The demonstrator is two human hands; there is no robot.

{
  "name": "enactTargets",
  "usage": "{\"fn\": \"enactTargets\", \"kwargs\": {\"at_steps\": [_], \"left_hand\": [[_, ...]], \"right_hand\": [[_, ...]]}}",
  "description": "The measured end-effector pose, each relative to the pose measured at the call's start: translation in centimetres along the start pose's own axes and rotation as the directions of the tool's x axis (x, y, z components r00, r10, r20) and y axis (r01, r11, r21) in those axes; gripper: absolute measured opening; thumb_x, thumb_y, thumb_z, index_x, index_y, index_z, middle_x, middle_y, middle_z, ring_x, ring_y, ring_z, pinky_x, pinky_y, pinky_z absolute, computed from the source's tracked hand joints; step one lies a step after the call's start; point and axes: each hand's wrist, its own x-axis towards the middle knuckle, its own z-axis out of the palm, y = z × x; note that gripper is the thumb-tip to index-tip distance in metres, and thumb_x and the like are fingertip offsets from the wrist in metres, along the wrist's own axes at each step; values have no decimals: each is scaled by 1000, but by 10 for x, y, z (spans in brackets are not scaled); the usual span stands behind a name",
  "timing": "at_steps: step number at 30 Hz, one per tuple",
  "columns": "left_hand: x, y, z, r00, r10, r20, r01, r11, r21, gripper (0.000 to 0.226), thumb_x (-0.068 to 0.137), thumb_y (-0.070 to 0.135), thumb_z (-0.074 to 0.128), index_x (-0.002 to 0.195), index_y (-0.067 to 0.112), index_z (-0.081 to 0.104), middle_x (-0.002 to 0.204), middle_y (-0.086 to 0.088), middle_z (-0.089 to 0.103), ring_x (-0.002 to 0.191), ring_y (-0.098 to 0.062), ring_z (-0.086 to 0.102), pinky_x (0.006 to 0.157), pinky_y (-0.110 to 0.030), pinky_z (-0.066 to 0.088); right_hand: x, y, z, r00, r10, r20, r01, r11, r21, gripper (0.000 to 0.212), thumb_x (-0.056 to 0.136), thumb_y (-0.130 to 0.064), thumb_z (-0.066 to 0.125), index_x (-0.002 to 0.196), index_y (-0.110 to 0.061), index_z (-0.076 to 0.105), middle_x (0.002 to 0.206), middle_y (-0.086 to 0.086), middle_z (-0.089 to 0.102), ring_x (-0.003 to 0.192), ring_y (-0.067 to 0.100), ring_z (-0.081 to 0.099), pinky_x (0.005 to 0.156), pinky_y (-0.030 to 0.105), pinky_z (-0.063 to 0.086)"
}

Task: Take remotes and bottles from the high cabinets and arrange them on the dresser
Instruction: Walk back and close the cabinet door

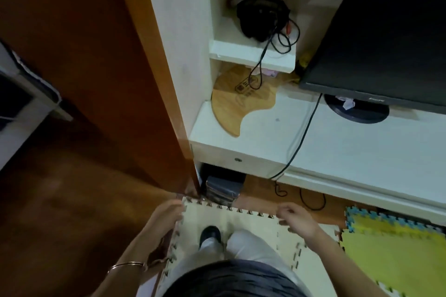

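Both hands low and empty, left hand [169,214] and right hand [298,220] with fingers loosely apart over the foam mat [241,222]; dresser top [337,142] beyond holds no remotes or bottles, none visible; judged pre-fetch, next calls for reaching up to cabinets out of view

Dim indoor light, brightest on the white painted shelf unit [243,118]. Left of it, the tall reddish-brown wooden panel [96,55] sinks into deep shadow. Below it, both bare hands show motion blur. Wide-angle distortion bends straight lines near the edges.
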Motion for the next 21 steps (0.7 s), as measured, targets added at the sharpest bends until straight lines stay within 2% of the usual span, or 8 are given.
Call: {"fn": "enactTargets", "kwargs": {"at_steps": [2,4,6,8,11,14,17,21], "left_hand": [[-6,38,5,987,159,-2,-159,987,11,22,95,20,49,115,16,56,117,-6,61,92,-11,62,74,-20,47],[-21,78,10,954,297,36,-298,954,27,17,94,27,49,109,29,57,119,1,62,105,-11,60,90,-26,46],[-41,120,16,897,440,32,-441,897,18,12,92,27,52,98,35,58,111,5,65,105,-8,61,94,-26,45],[-68,164,20,808,589,5,-589,808,0,11,88,32,57,97,38,60,107,7,68,101,-4,63,96,-26,45],[-112,231,21,595,803,-34,-803,594,-38,19,84,30,58,102,37,60,101,13,71,96,1,66,88,-16,50],[-159,299,16,357,926,-119,-934,354,-44,21,84,26,56,101,39,59,102,24,67,96,7,63,80,-6,49],[-201,361,11,117,972,-205,-993,113,-33,24,75,36,56,97,44,57,103,26,66,99,9,61,82,-8,47],[-242,435,2,-130,942,-311,-991,-136,2,30,87,16,57,101,42,51,103,20,64,100,11,59,74,3,45]], "right_hand": [[1,-40,-9,988,-153,-11,154,988,15,26,92,-22,51,116,-14,57,105,6,62,92,18,59,75,26,43],[-7,-83,-21,956,-294,-21,294,955,38,23,93,-23,51,114,-17,58,109,8,64,101,20,61,85,28,44],[-26,-128,-39,900,-436,-1,436,898,59,19,92,-23,52,110,-23,59,109,5,66,103,17,63,93,30,45],[-49,-170,-61,812,-583,0,583,812,40,16,90,-27,55,104,-32,61,106,-2,67,102,11,64,92,28,46],[-86,-230,-98,615,-785,-77,786,618,-17,16,88,-28,59,102,-35,62,103,-7,69,99,7,64,81,17,50],[-131,-287,-130,395,-908,-140,914,404,-41,20,88,-22,60,105,-32,64,100,-8,72,94,-1,65,75,7,50],[-177,-340,-156,160,-968,-194,983,175,-63,20,86,-18,61,98,-34,65,99,-7,73,94,-3,66,80,9,50],[-235,-403,-184,-106,-957,-270,992,-85,-90,21,86,-10,61,91,-30,66,92,-2,74,88,-3,66,76,7,49]]}}
